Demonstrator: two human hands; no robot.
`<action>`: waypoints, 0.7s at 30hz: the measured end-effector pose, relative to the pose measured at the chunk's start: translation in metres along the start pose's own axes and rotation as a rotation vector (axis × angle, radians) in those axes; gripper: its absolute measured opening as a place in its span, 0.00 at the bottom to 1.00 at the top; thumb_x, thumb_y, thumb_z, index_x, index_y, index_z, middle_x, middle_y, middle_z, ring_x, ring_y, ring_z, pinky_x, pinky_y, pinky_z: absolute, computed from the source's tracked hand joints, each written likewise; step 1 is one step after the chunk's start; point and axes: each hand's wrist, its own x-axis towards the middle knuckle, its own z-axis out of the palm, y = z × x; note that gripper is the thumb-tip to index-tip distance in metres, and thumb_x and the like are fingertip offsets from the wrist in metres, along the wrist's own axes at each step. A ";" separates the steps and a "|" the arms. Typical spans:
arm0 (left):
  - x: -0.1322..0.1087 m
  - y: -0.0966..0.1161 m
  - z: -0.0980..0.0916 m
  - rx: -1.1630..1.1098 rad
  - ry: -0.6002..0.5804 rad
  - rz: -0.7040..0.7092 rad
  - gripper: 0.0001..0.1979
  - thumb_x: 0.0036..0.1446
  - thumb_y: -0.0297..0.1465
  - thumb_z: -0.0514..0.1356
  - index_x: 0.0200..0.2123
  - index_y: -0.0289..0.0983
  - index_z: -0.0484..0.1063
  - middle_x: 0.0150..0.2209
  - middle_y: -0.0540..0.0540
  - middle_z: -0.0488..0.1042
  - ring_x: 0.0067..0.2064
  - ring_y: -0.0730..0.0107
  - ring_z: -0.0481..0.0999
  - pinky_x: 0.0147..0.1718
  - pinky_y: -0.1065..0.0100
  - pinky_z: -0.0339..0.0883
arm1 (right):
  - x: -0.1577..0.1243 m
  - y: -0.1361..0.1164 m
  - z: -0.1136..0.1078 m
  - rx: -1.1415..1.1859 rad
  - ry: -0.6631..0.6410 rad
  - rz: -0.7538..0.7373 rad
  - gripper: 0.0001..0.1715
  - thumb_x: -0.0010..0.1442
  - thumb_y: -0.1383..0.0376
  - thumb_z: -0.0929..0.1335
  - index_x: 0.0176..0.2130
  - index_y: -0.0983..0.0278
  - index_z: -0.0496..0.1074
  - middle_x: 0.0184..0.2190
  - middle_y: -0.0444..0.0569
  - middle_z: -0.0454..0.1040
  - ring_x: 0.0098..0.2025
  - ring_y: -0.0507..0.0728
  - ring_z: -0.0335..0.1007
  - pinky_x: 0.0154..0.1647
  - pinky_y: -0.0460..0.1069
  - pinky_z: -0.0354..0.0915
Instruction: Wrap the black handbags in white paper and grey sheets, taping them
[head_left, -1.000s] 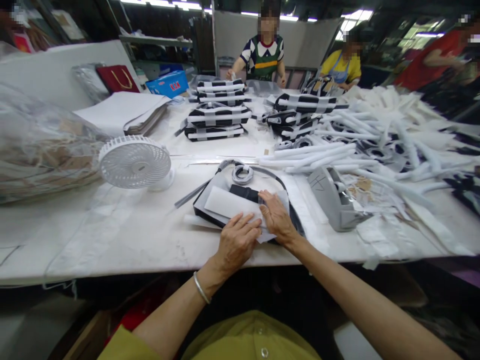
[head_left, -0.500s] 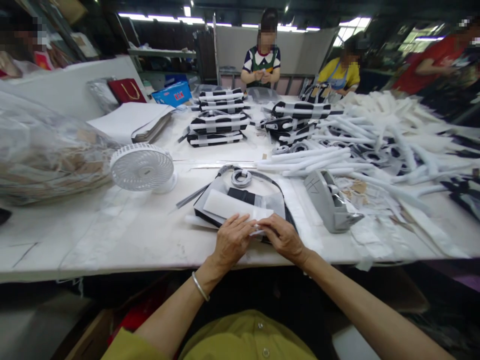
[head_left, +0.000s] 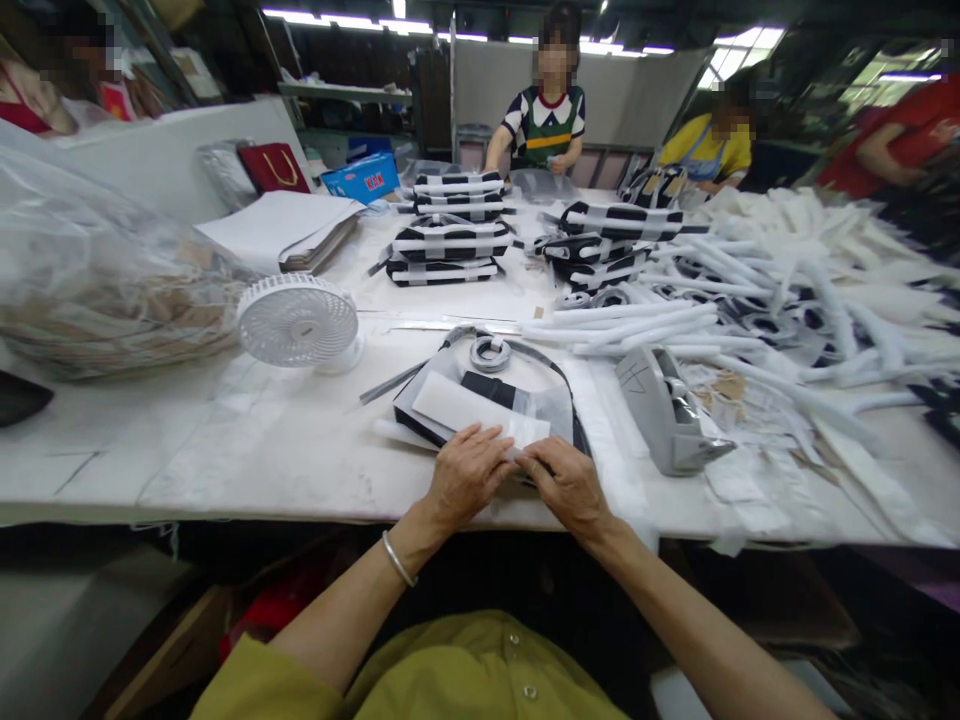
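Note:
A black bag lies on the table in front of me, with clear film and a white foam sheet on top of it. My left hand is closed over the near edge of the foam sheet, its fingers bent across the top. Just beside it, my right hand pinches the sheet's near right corner, thumb against forefinger. The two hands almost touch; what lies under the fingertips is hidden. On the far side of the bag rest its dark strap and a wrapped coil.
A grey tape dispenser stands right of the bag. To the left are a white fan and a large plastic bag. Wrapped bags are stacked beyond, near white foam tubes. A co-worker stands across the table.
The view has shifted slightly, so things sit a little differently. My hands stay at the foam sheet's near edge. The co-worker opposite has moved their hands apart, one reaching toward the stack.

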 end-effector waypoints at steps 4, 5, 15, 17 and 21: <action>0.001 0.001 -0.007 -0.039 -0.060 -0.008 0.14 0.66 0.36 0.60 0.51 0.35 0.72 0.49 0.42 0.79 0.55 0.59 0.76 0.60 0.51 0.67 | -0.006 0.000 -0.001 0.034 0.017 -0.018 0.12 0.69 0.64 0.64 0.35 0.61 0.74 0.35 0.49 0.78 0.38 0.55 0.76 0.41 0.49 0.72; 0.002 0.001 -0.008 -0.041 -0.060 -0.015 0.13 0.67 0.36 0.59 0.50 0.36 0.72 0.48 0.42 0.79 0.55 0.60 0.76 0.59 0.52 0.68 | -0.007 0.000 -0.002 0.049 0.023 -0.015 0.12 0.69 0.65 0.63 0.36 0.61 0.74 0.38 0.50 0.79 0.41 0.55 0.76 0.42 0.49 0.72; 0.010 0.008 0.006 0.028 0.098 -0.087 0.05 0.65 0.27 0.57 0.42 0.36 0.73 0.40 0.46 0.81 0.49 0.64 0.80 0.55 0.56 0.71 | 0.009 0.004 0.000 0.006 0.037 0.163 0.10 0.66 0.63 0.66 0.32 0.61 0.73 0.40 0.52 0.74 0.42 0.57 0.75 0.42 0.50 0.71; 0.011 0.009 0.008 0.046 0.116 -0.100 0.06 0.64 0.26 0.56 0.41 0.37 0.73 0.38 0.46 0.81 0.47 0.65 0.80 0.54 0.57 0.72 | 0.012 0.005 0.000 -0.002 -0.004 0.209 0.11 0.66 0.63 0.67 0.31 0.61 0.73 0.39 0.51 0.73 0.39 0.56 0.74 0.40 0.50 0.70; 0.013 0.011 0.011 0.072 0.136 -0.132 0.06 0.63 0.24 0.56 0.38 0.38 0.73 0.37 0.46 0.81 0.45 0.65 0.81 0.53 0.58 0.73 | 0.015 0.010 0.001 0.008 -0.088 0.276 0.12 0.66 0.61 0.67 0.30 0.61 0.72 0.35 0.48 0.71 0.34 0.55 0.71 0.36 0.50 0.68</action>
